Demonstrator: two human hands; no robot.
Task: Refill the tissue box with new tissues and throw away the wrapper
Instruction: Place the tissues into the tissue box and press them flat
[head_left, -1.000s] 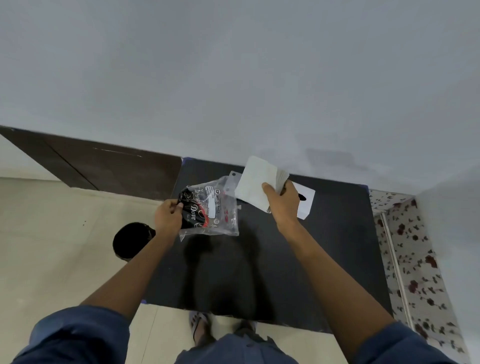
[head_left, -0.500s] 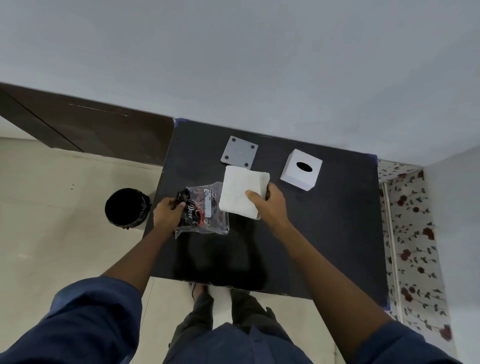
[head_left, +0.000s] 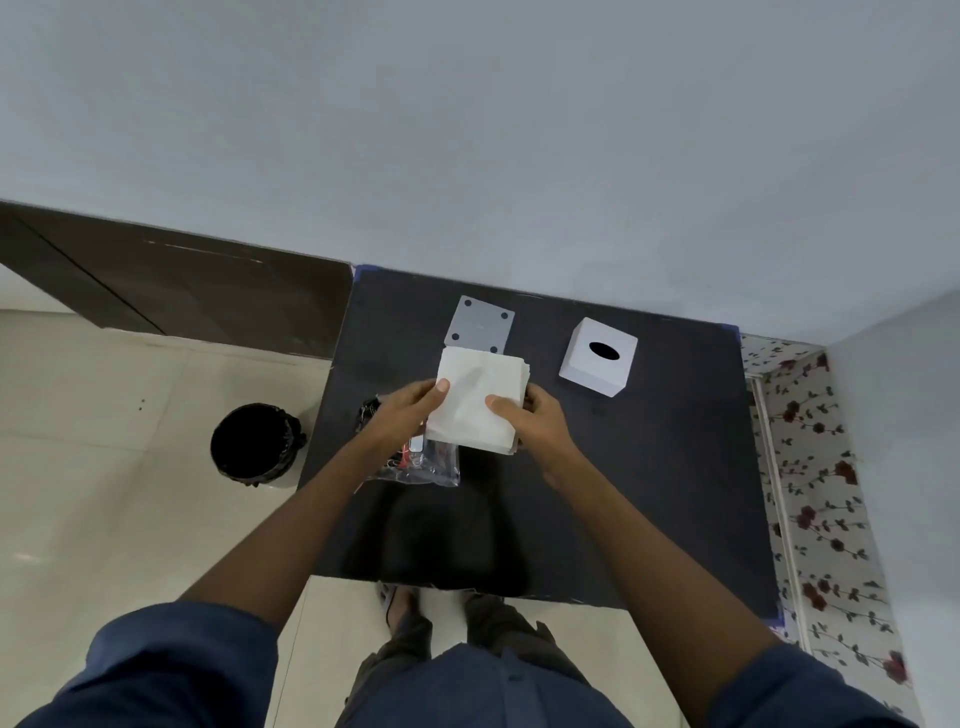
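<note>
A white stack of tissues is held above the black table by both hands. My left hand grips its left edge, thumb on top. My right hand grips its right edge. Under my left hand the clear plastic wrapper with dark print lies on the table. The white cube tissue box with an oval slot on top stands at the back right. Its grey square base plate lies flat at the back, just beyond the tissues.
A black-lined waste bin stands on the tiled floor left of the table. A dark wooden panel runs along the wall at the left. A floral-patterned surface borders the table's right side. My feet show below the table's front edge.
My left hand has let go of the wrapper and taken the left edge of the tissue stack. The wrapper now lies on the table beneath it.
</note>
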